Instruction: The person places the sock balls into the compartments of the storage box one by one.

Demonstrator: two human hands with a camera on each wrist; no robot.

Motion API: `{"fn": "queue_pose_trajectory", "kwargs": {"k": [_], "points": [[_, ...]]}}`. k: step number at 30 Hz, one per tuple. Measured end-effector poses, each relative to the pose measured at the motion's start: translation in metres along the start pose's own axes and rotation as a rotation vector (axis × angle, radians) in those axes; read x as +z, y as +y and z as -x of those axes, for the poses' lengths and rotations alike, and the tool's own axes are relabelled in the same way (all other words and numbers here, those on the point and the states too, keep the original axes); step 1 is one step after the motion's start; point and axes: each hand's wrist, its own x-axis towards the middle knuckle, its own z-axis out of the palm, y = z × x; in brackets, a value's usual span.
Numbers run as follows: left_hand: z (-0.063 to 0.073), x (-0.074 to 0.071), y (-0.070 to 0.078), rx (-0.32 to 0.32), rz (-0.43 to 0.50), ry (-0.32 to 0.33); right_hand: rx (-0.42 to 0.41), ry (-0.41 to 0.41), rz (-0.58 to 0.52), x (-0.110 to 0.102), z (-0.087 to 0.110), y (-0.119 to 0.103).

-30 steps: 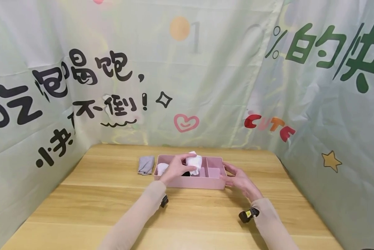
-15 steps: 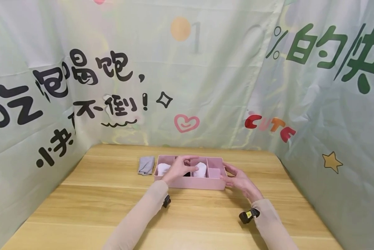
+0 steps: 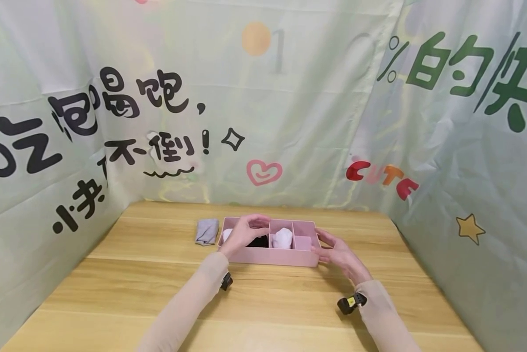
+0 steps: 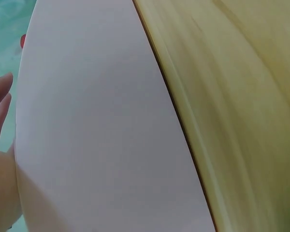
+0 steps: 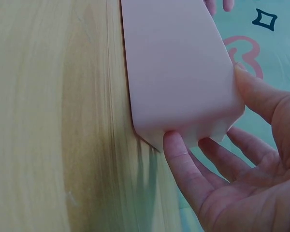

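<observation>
While the left hand (image 3: 244, 235) arches parted fingers over the pink box (image 3: 272, 257), the right hand (image 3: 341, 258) spreads fingers against its right end. Left hand partly hides black item (image 3: 260, 241); white bundles (image 3: 283, 238) occupy compartments either side; grey cloth (image 3: 207, 231) just left, on table (image 3: 113, 293).

The two sleeves (image 3: 386, 315) are long and plain beige; two small black cameras (image 3: 345, 306) show, one with a yellow label (image 3: 351, 301).

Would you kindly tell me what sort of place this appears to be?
Probably a makeshift booth: printed fabric hangs on three sides of a wooden table, where a pink divided box sits.
</observation>
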Motion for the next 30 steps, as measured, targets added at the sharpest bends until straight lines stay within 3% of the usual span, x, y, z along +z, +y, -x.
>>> {"fn": "queue_pose_trajectory", "kwargs": {"k": [8, 14, 23, 30], "points": [[0.006, -0.013, -0.003, 0.002, 0.008, 0.022, 0.004, 0.011, 0.024, -0.002, 0.002, 0.003], [0.016, -0.032, -0.002, 0.022, 0.033, 0.054, 0.01, 0.009, 0.009, 0.003, 0.003, 0.001], [0.023, -0.063, -0.012, -0.01, 0.054, 0.156, 0.003, 0.016, 0.014, 0.003, 0.002, 0.001], [0.028, -0.078, -0.02, -0.017, 0.037, 0.229, -0.005, 0.03, 0.002, 0.0, 0.002, 0.001]]}}
